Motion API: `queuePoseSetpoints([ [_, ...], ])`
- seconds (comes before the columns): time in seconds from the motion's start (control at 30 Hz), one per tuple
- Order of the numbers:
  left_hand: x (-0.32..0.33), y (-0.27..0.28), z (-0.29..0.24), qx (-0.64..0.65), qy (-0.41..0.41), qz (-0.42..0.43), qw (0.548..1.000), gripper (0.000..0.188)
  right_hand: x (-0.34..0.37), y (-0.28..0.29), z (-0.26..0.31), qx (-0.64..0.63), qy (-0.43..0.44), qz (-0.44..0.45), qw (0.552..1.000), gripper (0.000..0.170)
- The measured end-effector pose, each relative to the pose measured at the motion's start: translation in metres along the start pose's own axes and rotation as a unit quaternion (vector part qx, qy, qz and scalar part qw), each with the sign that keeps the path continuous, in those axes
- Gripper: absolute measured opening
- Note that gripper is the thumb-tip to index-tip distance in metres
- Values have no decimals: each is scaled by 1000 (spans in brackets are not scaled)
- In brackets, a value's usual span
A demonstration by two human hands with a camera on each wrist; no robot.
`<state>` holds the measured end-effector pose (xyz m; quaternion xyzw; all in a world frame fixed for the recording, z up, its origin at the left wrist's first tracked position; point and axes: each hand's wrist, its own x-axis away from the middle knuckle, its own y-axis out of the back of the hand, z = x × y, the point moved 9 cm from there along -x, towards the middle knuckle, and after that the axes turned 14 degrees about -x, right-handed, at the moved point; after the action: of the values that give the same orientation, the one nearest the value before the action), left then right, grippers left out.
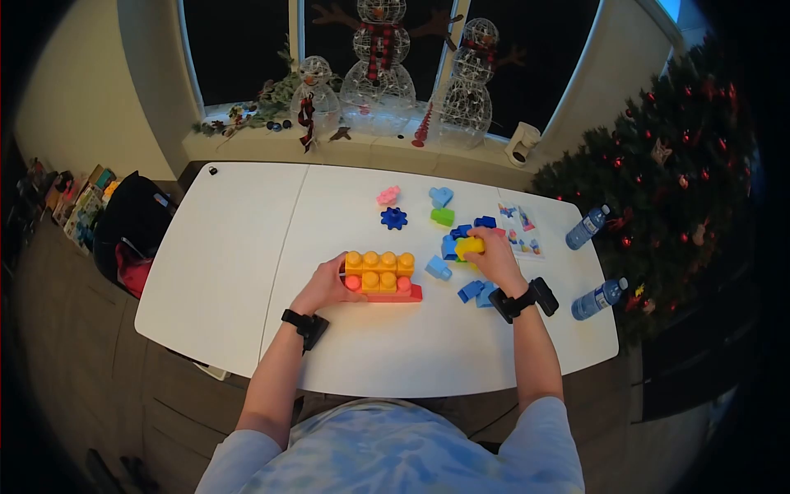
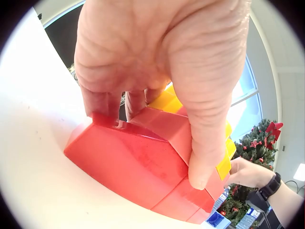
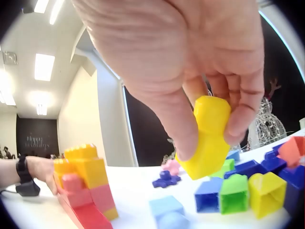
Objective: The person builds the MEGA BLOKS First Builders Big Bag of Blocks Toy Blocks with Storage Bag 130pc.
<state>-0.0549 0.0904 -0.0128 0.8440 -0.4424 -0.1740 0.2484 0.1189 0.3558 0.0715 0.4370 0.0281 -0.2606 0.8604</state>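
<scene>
Table, white and smooth, across the middle of the head view, with a thin seam down its left part. Behind it, at the top, a window, dark beyond the glass, and three wire snowmen along the sill. At right, a Christmas tree with red ornaments; by the table's right edge, two water bottles. At far left, a black chair on a brownish floor.

Near the table's centre, a stack of yellow and red blocks, gripped by the left hand, thumb on one side and fingers on the other. Right of centre, a yellow block, pinched between thumb and fingers of the right hand, above a cluster of loose blocks.

Partly hidden: the cluster, beneath the right hand in the head view; the left fingertips, behind the stack in the left wrist view. Cut off at the right edge of the right wrist view: a red-orange block. Hard to make out: pictures on the printed sheet, too small; lettering at the right wrist view's left, blurred; clutter at the head view's left.
</scene>
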Motion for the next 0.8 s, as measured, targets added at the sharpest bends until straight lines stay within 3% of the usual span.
queuePoseSetpoints([
  [0.03, 0, 1, 1, -1, 1, -2, 1000, 73, -7, 3, 16, -87, -28, -11, 996, 39],
  [0.07, 0, 0, 1, 6, -1, 2, 1000, 74, -12, 3, 38, -89, -27, -10, 996, 39],
  [0.13, -1, 0, 1, 9, -4, 4, 1000, 75, -21, -14, 92, -160, 22, 27, 986, 34],
  [0.2, -1, -1, 4, 2, 2, -1, 1000, 74, -27, -44, 138, -205, 101, 75, 971, 36],
  [0.27, -1, -2, 5, 3, -1, -3, 1000, 74, -24, -70, 176, -133, 269, 62, 952, 36],
  [0.3, -1, -2, 6, 5, -1, -2, 1000, 74, -26, -80, 183, -132, 275, 63, 950, 36],
  [0.37, 0, -1, 7, -17, 2, -3, 1000, 73, -33, -110, 188, -171, 203, 155, 952, 34],
  [0.8, -1, -2, 12, -43, 9, -1, 999, 74, -38, -124, 181, -163, 148, 174, 960, 28],
])
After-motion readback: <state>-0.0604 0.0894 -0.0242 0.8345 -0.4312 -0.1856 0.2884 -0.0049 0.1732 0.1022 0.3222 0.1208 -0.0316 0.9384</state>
